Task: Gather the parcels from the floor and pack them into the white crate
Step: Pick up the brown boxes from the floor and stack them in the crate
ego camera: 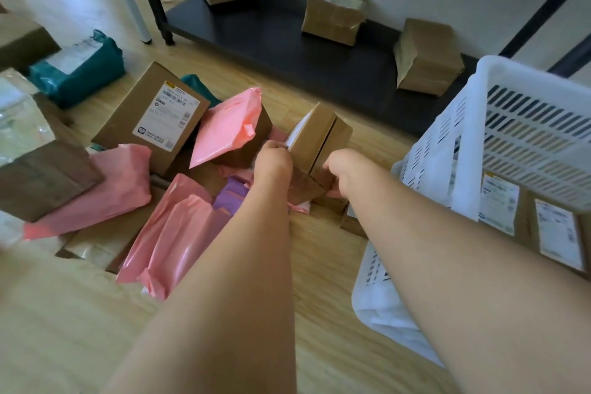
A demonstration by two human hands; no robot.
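Fingers of our left hand and right hand clamp one small brown box | box is tilted, a pink mailer just beside | white crate near, at our right

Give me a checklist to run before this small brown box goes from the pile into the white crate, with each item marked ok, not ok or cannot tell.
1. Left hand holds the small brown box at its left edge: ok.
2. Right hand grips the box's lower right side: ok.
3. Box is free of the pile: cannot tell. Its underside is hidden behind the hands, and a pink mailer leans close by.
4. White crate stands at the right with its top open: ok.
5. Room left in the crate: cannot tell. Two labelled boxes already lie inside, and part of the crate is out of frame.
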